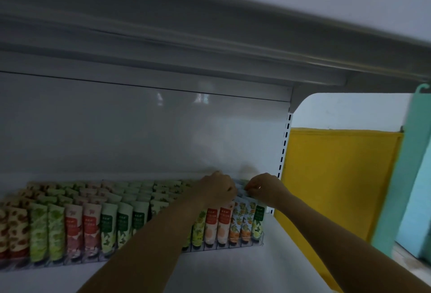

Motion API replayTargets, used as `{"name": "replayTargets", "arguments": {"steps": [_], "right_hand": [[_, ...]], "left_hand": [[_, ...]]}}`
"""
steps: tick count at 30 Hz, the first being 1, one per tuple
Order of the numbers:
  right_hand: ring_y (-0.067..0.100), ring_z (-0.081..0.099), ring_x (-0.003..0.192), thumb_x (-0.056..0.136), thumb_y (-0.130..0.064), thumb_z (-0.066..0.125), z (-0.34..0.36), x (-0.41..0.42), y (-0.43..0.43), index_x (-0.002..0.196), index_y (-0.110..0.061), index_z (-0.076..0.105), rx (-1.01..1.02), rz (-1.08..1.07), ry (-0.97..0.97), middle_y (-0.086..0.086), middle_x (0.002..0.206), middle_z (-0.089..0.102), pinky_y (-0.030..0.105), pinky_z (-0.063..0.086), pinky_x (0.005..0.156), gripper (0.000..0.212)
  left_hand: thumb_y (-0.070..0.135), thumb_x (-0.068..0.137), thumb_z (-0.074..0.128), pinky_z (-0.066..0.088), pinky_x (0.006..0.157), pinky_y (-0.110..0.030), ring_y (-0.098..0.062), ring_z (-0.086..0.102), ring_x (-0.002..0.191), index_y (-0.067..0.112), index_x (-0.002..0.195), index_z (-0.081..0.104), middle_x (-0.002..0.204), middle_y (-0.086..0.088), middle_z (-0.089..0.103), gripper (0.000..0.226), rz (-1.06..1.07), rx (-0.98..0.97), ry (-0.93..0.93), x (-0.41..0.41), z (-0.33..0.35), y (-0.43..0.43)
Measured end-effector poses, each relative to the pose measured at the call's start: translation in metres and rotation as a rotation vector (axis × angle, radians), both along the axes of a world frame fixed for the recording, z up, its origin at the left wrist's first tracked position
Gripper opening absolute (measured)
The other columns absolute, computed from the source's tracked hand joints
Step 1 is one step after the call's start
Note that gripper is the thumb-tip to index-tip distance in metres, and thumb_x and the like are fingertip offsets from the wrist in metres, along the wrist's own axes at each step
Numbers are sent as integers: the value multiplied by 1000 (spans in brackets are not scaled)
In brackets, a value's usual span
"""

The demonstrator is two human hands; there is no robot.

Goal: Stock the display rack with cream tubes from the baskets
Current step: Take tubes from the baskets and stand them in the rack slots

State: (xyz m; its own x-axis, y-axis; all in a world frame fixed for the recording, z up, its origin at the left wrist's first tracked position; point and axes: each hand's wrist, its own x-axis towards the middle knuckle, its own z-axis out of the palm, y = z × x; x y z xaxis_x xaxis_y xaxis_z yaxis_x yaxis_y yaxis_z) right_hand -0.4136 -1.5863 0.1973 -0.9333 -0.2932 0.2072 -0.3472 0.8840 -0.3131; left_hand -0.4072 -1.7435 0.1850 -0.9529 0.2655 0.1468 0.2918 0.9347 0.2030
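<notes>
- Right now I am watching a pale blue tube (241,190) going in at the back right of the display rack (233,245), between the two hands.
- The right hand (264,189) is pinching that tube's top edge with curled fingertips.
- The left hand (217,187) is sitting knuckles-up just beside it, with its fingers curled down among the tube tops. The blur is stopping me from telling whether it is gripping a tube or only pressing the row back.
- The other cream tubes (93,222) are standing cap-down in tightly packed lanes across the rack; no basket is showing.
- I am judging the lanes here as nearly full, so forcing the tube down could be tipping its neighbours or popping one out over the front rail.
- Both forearms are crossing low over the front rows, and a dragging wrist could be knocking those tubes askew.
- The rack is resting on a white shelf (221,274), with a yellow panel (338,176) off to the right.
</notes>
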Motion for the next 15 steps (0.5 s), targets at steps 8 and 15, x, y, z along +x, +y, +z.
{"name": "replayTargets", "arguments": {"steps": [8,15], "right_hand": [[20,60,102,89,-12,55,-7,-5,0,105,-10,70,-52,-23,19,7,111,66,23,44,79,21],[21,59,101,89,-10,53,-12,-4,2,103,-11,69,-55,-5,54,7,110,66,24,44,79,21]], "left_hand": [[41,77,18,39,94,-43,-21,46,103,17,77,51,106,-7,59,41,-23,41,-51,-7,-8,-12],[42,76,18,39,93,-42,-20,43,104,17,84,53,105,-7,57,44,-55,68,-28,-4,-6,-13]]}}
